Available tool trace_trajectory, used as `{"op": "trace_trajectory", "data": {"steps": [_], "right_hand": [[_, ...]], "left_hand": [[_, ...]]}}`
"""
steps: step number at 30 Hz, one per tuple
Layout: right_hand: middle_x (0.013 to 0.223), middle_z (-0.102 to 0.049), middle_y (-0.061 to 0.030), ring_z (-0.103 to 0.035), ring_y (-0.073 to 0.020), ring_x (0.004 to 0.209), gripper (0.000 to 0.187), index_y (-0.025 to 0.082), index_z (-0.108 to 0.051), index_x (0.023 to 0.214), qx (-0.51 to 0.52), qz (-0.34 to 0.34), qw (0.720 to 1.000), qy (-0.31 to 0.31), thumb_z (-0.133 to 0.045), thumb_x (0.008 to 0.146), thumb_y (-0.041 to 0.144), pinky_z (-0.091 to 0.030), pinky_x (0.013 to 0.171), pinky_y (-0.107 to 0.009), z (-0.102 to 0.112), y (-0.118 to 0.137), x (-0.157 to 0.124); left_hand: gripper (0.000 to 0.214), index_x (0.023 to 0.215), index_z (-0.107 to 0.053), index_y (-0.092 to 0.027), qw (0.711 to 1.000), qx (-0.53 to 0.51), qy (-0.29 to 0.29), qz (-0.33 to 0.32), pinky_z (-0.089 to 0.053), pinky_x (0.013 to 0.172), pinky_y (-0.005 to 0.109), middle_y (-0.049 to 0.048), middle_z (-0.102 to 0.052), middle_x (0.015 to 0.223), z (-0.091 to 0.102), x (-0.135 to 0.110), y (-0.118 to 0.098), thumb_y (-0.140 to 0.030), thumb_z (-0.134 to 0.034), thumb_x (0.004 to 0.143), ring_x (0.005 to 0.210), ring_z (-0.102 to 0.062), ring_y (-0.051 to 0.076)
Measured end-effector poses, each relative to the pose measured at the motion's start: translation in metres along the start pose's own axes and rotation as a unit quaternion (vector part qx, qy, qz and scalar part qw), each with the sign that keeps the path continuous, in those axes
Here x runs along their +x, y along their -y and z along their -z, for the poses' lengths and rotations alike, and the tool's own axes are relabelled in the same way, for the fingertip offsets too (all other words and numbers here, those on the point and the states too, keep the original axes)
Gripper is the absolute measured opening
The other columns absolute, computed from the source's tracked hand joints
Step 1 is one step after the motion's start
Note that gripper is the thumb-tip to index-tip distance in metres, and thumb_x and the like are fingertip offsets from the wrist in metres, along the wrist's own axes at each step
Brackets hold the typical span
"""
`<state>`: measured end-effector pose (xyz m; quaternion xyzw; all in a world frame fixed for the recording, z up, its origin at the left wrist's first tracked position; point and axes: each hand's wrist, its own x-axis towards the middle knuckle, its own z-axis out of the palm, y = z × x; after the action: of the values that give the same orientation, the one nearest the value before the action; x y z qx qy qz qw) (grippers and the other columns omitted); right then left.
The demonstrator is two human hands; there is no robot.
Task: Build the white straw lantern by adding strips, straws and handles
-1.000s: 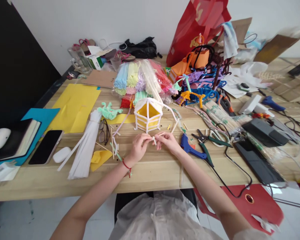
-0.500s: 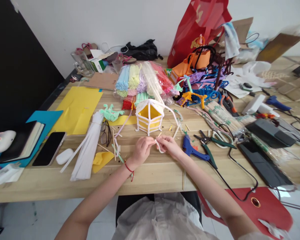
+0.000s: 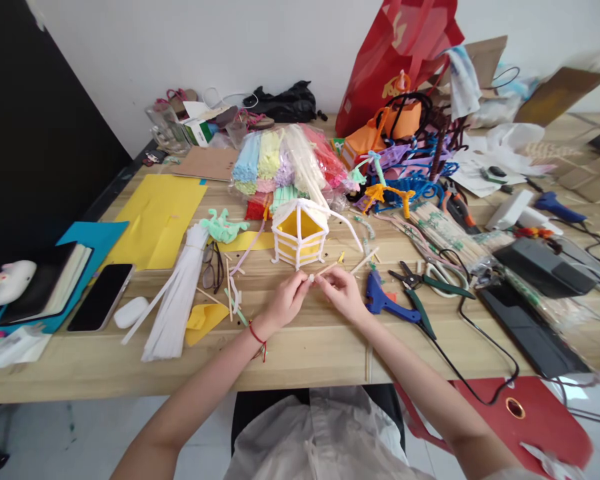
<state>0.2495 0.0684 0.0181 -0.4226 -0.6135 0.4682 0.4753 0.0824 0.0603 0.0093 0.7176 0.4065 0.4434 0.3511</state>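
Note:
My left hand [image 3: 289, 297] is closed, thumb and finger pinching a short white pipe cleaner [image 3: 311, 277] that is curled into a small bunch. From the other side my right hand [image 3: 341, 290] pinches at the same curl. A thin wooden stick [image 3: 326, 269] slants up from the curl beside my right fingers; how the two join is hidden. Just beyond my hands stands a small house-shaped lantern [image 3: 300, 233] of white pipe cleaners with yellow panels. A pale pipe cleaner [image 3: 347, 223] arches off its right side. The blue glue gun [image 3: 387, 300] lies right of my right hand.
Green-handled pliers [image 3: 415, 293] and white-handled scissors [image 3: 447, 279] lie to the right. White strips [image 3: 173, 300], a phone [image 3: 101, 297] and yellow sheets [image 3: 153, 220] are on the left. Bagged pipe cleaners [image 3: 280, 160] and a red bag [image 3: 395, 60] stand behind.
The white pipe cleaner that hung in a loop below my right fingers is now a compact curl between both hands. My right hand has shifted slightly, and the stick shows more clearly.

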Motion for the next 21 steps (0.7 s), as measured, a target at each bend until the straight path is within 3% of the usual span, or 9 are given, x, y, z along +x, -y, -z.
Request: {"op": "trace_trajectory", "data": {"steps": [5, 11, 15, 21], "right_hand": [[0.069, -0.064, -0.0022, -0.049, -0.0126, 0.056, 0.011, 0.020, -0.069, 0.084, -0.088, 0.103, 0.991, 0.006, -0.062, 0.085, 0.028, -0.041, 0.056, -0.027, 0.004, 0.001, -0.001], [0.094, -0.071, -0.0080, -0.063, -0.0175, 0.078, 0.012, 0.022, -0.069, 0.095, -0.127, 0.178, 0.975, 0.035, -0.059, 0.089, 0.024, -0.050, 0.067, -0.030, 0.006, -0.002, -0.001], [0.099, -0.070, -0.0094, -0.065, -0.0200, 0.090, 0.015, 0.023, -0.068, 0.101, -0.135, 0.196, 0.971, 0.036, -0.058, 0.090, 0.024, -0.053, 0.075, -0.034, 0.006, -0.004, 0.000], [0.085, -0.069, -0.0062, -0.063, -0.0179, 0.073, 0.011, 0.022, -0.066, 0.094, -0.132, 0.176, 0.975, 0.023, -0.059, 0.089, 0.028, -0.052, 0.065, -0.031, 0.008, -0.003, 0.002]], "left_hand": [[0.033, 0.081, -0.050, -0.018, 0.987, -0.125, 0.045, 0.085, -0.038, 0.057, 0.023, -0.0027, -0.047, 0.067, -0.001, 0.002, -0.002, -0.045, -0.040, 0.096, 0.060, -0.044, 0.010], [0.041, 0.079, -0.045, -0.018, 0.952, -0.256, 0.062, 0.155, -0.032, 0.049, 0.021, -0.0037, -0.039, 0.066, -0.006, 0.004, 0.005, -0.058, -0.043, 0.091, 0.054, -0.037, 0.008], [0.040, 0.081, -0.046, -0.018, 0.936, -0.302, 0.060, 0.170, -0.030, 0.049, 0.021, -0.0040, -0.037, 0.067, -0.006, 0.006, 0.007, -0.058, -0.047, 0.089, 0.053, -0.033, 0.008], [0.037, 0.079, -0.047, -0.019, 0.941, -0.299, 0.044, 0.151, -0.030, 0.053, 0.022, -0.0056, -0.036, 0.062, -0.002, 0.007, 0.004, -0.055, -0.055, 0.086, 0.054, -0.033, 0.008]]}}
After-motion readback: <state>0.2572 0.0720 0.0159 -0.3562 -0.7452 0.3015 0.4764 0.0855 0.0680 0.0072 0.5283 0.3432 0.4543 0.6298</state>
